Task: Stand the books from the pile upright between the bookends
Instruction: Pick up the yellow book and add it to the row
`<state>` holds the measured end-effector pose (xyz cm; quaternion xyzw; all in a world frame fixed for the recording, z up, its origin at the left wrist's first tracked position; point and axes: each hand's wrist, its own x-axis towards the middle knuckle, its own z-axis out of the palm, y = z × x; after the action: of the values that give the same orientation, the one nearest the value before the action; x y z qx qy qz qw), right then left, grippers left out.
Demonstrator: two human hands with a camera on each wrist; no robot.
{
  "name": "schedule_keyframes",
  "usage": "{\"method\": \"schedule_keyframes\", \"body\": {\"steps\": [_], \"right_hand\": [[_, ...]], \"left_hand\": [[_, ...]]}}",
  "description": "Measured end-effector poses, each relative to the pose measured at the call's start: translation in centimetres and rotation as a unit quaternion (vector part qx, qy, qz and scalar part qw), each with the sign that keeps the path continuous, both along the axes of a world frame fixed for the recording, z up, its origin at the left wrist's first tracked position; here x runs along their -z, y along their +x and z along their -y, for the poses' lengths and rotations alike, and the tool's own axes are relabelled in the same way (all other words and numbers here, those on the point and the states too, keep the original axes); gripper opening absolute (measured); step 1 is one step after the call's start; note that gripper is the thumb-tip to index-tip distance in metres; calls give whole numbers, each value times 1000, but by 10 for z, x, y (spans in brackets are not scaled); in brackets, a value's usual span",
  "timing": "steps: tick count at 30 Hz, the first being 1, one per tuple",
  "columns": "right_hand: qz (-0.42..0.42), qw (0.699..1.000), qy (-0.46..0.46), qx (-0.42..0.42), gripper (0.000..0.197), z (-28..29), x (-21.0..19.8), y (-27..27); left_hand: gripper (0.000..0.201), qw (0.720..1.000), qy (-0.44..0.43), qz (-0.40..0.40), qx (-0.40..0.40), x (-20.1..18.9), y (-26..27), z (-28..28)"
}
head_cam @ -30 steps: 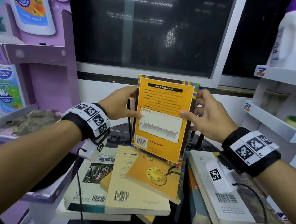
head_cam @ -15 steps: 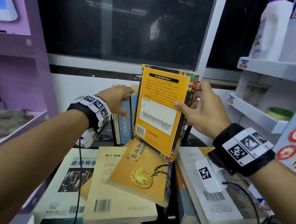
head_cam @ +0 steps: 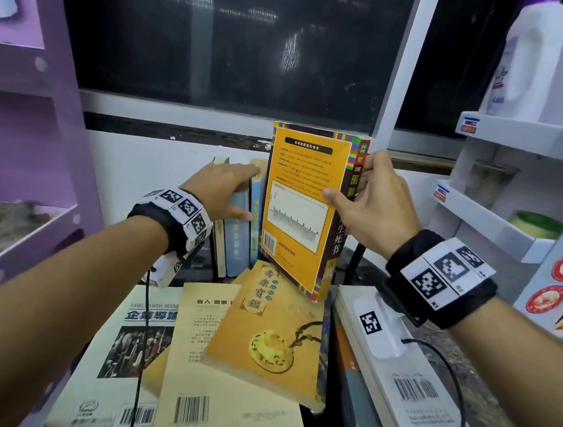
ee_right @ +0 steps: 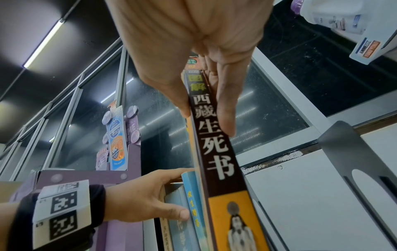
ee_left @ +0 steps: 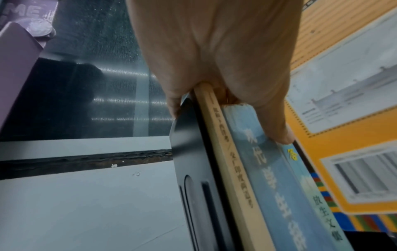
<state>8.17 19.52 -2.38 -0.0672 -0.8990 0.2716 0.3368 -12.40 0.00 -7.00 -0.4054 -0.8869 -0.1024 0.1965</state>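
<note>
My right hand pinches an orange book upright by its brown spine, thumb on the back cover and fingers on the far side. Its lower corner hangs just above the pile of flat books. Left of it, a few books stand against a black bookend. My left hand lies over their tops with fingers straight and the thumb against a blue spine. The other bookend stands to the right of the orange book, with a gap between them.
A second stack of flat books lies at the right under my right wrist. A purple shelf unit stands to the left, and white shelves with a bottle stand to the right. A dark window is behind.
My left hand let go of the orange book and moved left onto the standing books. My right hand alone now holds the orange book, which has turned so its spine shows.
</note>
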Motion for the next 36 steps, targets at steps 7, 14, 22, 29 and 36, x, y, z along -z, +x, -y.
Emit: {"method": "schedule_keyframes", "body": {"steps": [7,14,22,29,36], "right_hand": [[-2,1000,7,16,46,12,1,-22],[-6,1000,7,25,46,28,0,-56],[-31,999,-9,29,46,45,26,-103],[-19,999,11,40,49,45,24,-128],[-9,999,3,44,49,46,41,-147]], "left_hand": [[73,999,14,-29,-7,5,-1,-1],[69,999,29,-42,-12,10,-7,-3],[60,998,27,-38,-30,10,-8,-4],[60,998,36,-38,-24,12,-11,-3],[56,998,45,-44,-30,15,-13,-3]]}}
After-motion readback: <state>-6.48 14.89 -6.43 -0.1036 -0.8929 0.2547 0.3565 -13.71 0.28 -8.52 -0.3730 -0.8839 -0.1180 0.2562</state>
